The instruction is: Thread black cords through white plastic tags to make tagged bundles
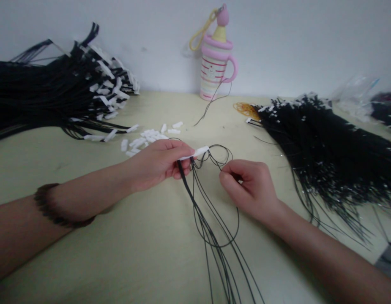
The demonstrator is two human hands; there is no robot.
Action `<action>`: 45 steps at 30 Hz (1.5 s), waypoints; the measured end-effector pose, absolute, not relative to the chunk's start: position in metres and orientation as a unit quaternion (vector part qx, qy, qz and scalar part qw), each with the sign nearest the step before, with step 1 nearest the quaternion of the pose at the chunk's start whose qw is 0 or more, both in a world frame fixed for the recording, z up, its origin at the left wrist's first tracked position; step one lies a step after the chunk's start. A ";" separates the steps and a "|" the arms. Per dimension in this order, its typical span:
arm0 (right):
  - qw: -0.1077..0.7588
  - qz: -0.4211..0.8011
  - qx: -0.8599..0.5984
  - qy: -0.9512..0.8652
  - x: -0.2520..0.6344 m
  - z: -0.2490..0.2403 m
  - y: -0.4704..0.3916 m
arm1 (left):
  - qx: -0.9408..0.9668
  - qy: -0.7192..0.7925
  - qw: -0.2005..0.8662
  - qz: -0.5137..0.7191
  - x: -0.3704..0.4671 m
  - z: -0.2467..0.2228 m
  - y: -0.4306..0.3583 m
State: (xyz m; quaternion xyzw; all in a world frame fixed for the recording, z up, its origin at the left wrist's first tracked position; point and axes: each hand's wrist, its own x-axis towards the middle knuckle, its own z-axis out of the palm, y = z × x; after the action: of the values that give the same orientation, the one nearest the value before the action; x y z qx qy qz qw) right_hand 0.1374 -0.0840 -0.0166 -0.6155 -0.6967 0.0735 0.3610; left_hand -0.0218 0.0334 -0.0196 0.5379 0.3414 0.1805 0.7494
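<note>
My left hand [170, 158], with a dark beaded bracelet on its wrist, pinches a white plastic connector [201, 150] between thumb and fingers. Several black wires [211, 236] trail from below this hand toward the table's near edge. Beyond the connector's right end, a thin black wire [225, 146] makes small loops. My right hand [246, 183] is closed in a pinch on that thin wire, to the right of the connector. Just behind my left hand lies a scattered pile of small white connectors [147, 137].
A big bundle of black wires with white ends [56, 93] lies at left. Another black wire bundle [334, 147] spreads at right, beside orange bands [246, 110]. A pink and white cup [214, 67] stands by the wall. Clear plastic bags [356, 95] sit at far right.
</note>
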 end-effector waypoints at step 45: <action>0.430 0.013 -0.528 -0.732 0.130 -0.031 -0.075 | 0.655 0.281 0.692 0.116 -0.025 -0.019 0.032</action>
State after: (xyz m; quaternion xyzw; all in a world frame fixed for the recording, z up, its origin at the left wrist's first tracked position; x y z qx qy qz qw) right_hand 0.1303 -0.0748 -0.0312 -0.5282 -0.7323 0.0127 0.4296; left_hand -0.0247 0.0318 -0.0194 0.6554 0.2807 0.1158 0.6916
